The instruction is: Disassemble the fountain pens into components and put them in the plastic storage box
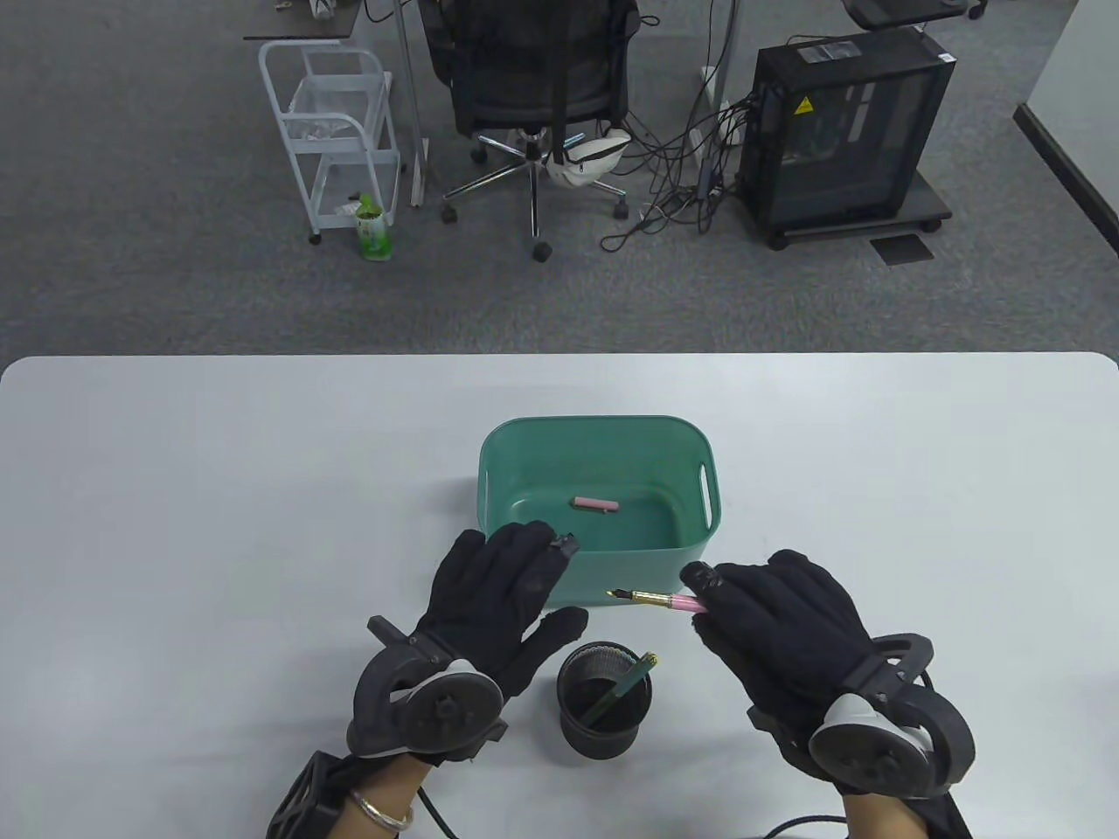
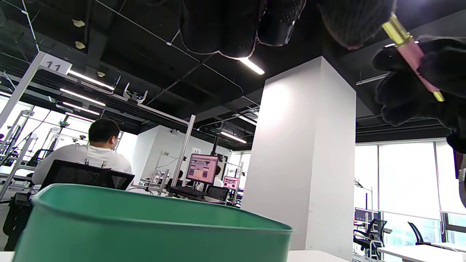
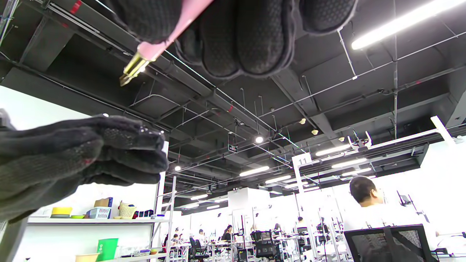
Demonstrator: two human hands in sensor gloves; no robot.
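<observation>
The green plastic storage box (image 1: 603,422) stands mid-table with a pink pen cap (image 1: 595,504) lying on its floor. My left hand (image 1: 546,559) hovers over the box's near left corner, fingers relaxed and holding nothing. My right hand (image 1: 704,601) pinches a pink fountain pen (image 1: 656,599) just in front of the box, its uncapped gold nib pointing left. In the left wrist view the box rim (image 2: 145,211) fills the bottom and the pink pen (image 2: 415,51) shows at upper right. The right wrist view has the pen (image 3: 153,51) under my fingers (image 3: 255,32).
A black mesh pen cup (image 1: 605,699) stands between my wrists with a green pen (image 1: 625,686) leaning in it. Beyond the table's far edge are an office chair (image 1: 533,79), a white cart (image 1: 337,131) and a computer tower (image 1: 844,131).
</observation>
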